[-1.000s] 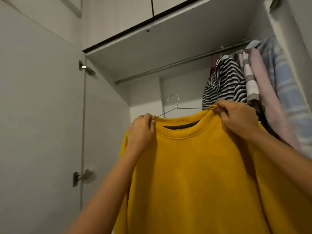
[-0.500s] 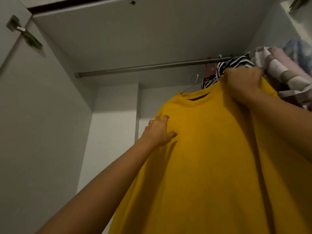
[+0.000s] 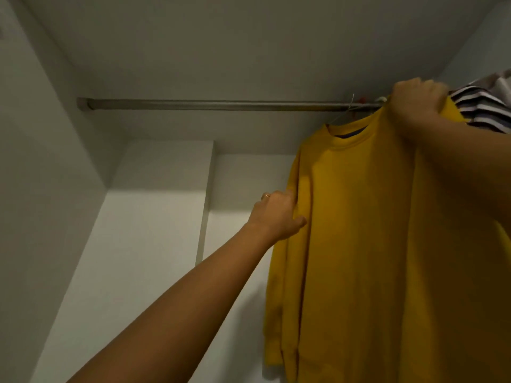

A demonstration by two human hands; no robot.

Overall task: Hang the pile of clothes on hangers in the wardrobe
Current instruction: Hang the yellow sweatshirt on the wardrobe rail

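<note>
**A:** What are the hands on?

**B:** The right hand [image 3: 417,103] is up at the rail, fingers curled tight round one shoulder of a mustard-yellow long-sleeved sweatshirt [image 3: 373,244]. The left hand [image 3: 276,214] is lower and well apart from it. It pinches the outer sleeve edge, thumb on the front of the cloth, fingers round behind. One finger wears a thin ring.

**A:** And the hanger?

**B:** A thin silver wire hanger [image 3: 351,102] shows above the neckline. Its hook crosses the round grey metal rail [image 3: 221,105], but I cannot tell whether it sits over it.

**A:** What's around it?

**B:** A black-and-white striped top [image 3: 481,109] hangs just right of the sweatshirt, at the rail's right end. The white wardrobe walls [image 3: 55,189] close in left and behind.
</note>
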